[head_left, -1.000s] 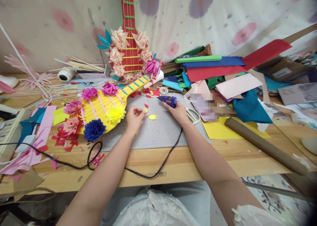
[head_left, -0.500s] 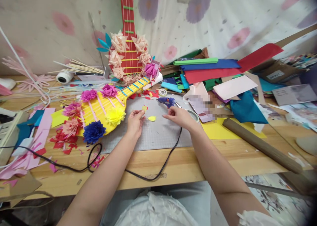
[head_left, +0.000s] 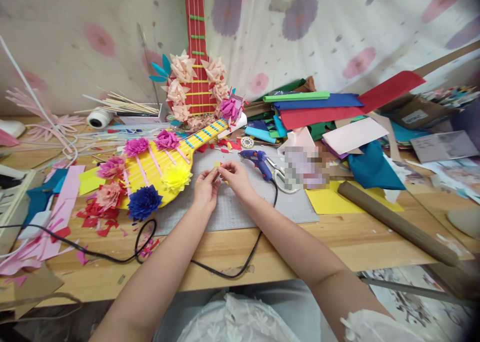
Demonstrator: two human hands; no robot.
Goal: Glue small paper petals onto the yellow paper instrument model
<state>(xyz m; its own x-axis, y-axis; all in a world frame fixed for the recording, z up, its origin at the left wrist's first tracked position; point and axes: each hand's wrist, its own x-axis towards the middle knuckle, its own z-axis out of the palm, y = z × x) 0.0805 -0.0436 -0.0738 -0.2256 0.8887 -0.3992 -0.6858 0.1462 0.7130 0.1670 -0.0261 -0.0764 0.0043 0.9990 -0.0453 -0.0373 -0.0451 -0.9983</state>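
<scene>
Above the grey cutting mat, my left hand pinches a small yellow piece of paper. My right hand meets it there, its thumb and fingers closed at the same piece; the fingertips partly hide it. To the left lies a yellow paper guitar with pink strips and paper flowers, among them a blue flower and a yellow flower. A blue glue gun rests on the mat beyond my right hand, beside scissors.
A red guitar with pale flowers stands at the back. Coloured paper sheets are piled at the back right. A brown roll lies at the right. The black cord loops across the table's front. Paper scraps lie at left.
My right hand has moved left from beside the glue gun to my left hand and closed at the yellow piece. It now covers most of the yellow petal on the mat.
</scene>
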